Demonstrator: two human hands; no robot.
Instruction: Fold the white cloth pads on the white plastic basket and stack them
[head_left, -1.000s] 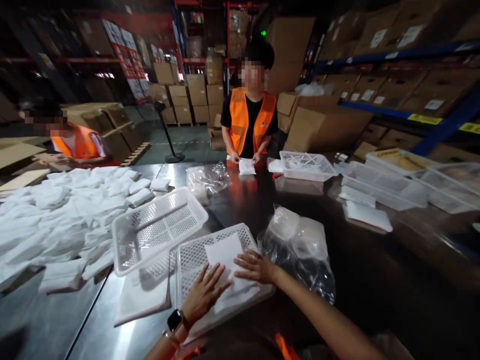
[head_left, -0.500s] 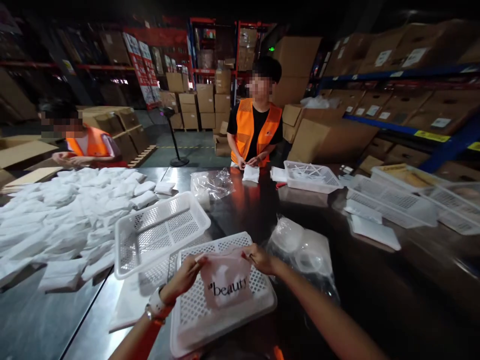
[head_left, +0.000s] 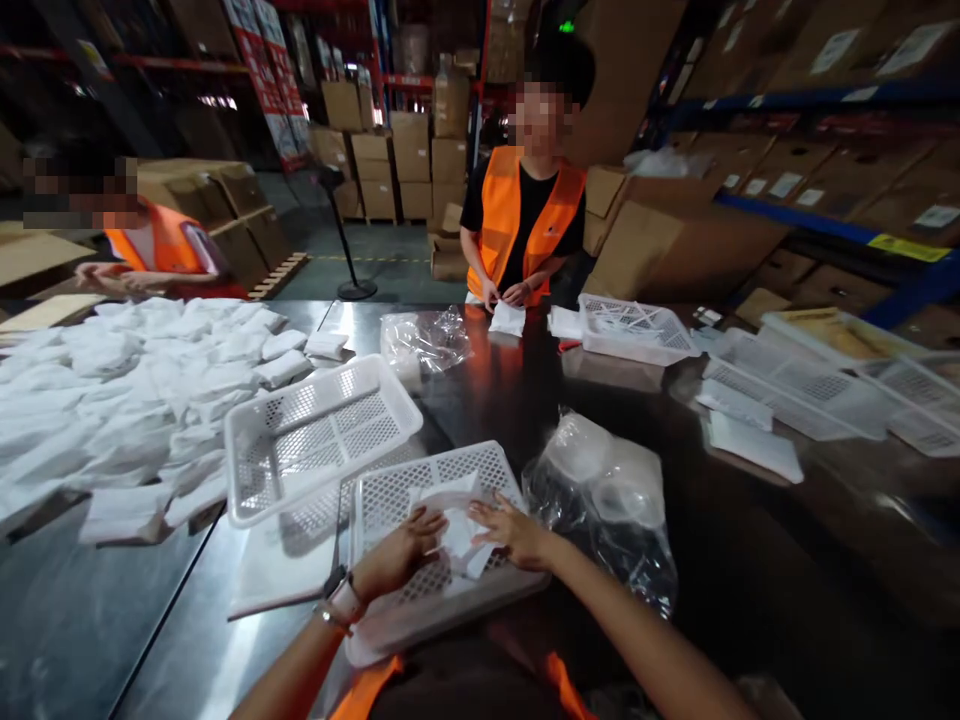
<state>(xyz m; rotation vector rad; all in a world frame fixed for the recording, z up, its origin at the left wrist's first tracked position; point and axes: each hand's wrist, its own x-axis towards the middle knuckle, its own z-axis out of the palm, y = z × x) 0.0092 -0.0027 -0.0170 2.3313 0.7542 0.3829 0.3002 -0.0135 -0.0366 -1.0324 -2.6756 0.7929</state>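
Observation:
A white plastic basket [head_left: 375,545] with a perforated face lies on the table before me. On it is a small white pouch [head_left: 461,535], now flattened and crumpled, with no lettering visible. My left hand [head_left: 409,550] rests at the pouch's left side, fingers stretched onto it. From the right, my right hand [head_left: 514,530] lies over the pouch with its fingers spread. Both hands look open, touching the pouch without gripping it. Parts of the pouch are covered by my fingers.
Another white basket [head_left: 322,435] stands to the left, beside a large heap of white packets [head_left: 150,390]. Clear plastic wrap with round white pieces [head_left: 626,490] lies to the right. Across the table a person in an orange vest [head_left: 525,220] handles a white packet; another person [head_left: 161,240] works far left.
The pouch, held up by its upper corners with "beauty" lettering showing, now lies down on the basket. My hands have let go of the corners and spread over it. The view has tilted downward.

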